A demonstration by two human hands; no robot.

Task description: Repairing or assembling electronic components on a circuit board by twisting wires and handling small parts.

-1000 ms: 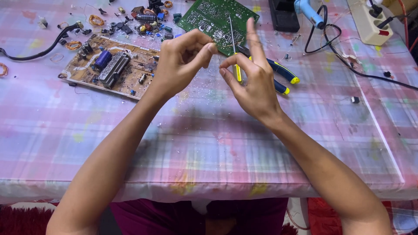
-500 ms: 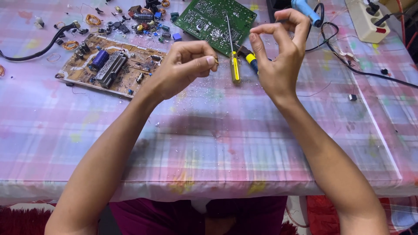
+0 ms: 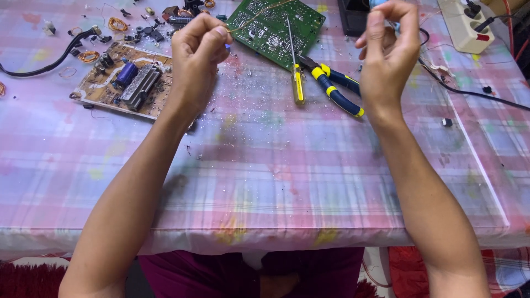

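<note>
Nearest to the camera, the edge of the table (image 3: 265, 221) is seen, covered with a pink checked cloth, and both forearms are raised above it. Farther in, the left hand (image 3: 196, 52) is closed into a pinch; a thin copper wire (image 3: 259, 12) is held between its thumb and forefinger and runs to the right over the green circuit board (image 3: 276, 27). The right hand (image 3: 389, 49) is lifted, with its fingertips brought narrowly together; whether the far end of the wire is held there cannot be told. Between the hands, a yellow screwdriver (image 3: 298, 83) and blue-and-yellow pliers (image 3: 337, 91) lie untouched. A brown circuit board (image 3: 124, 83) with many parts still on it lies to the left. Behind it, loose coils and small parts (image 3: 118, 25) are scattered, so some stripping seems done and much seems left.
</note>
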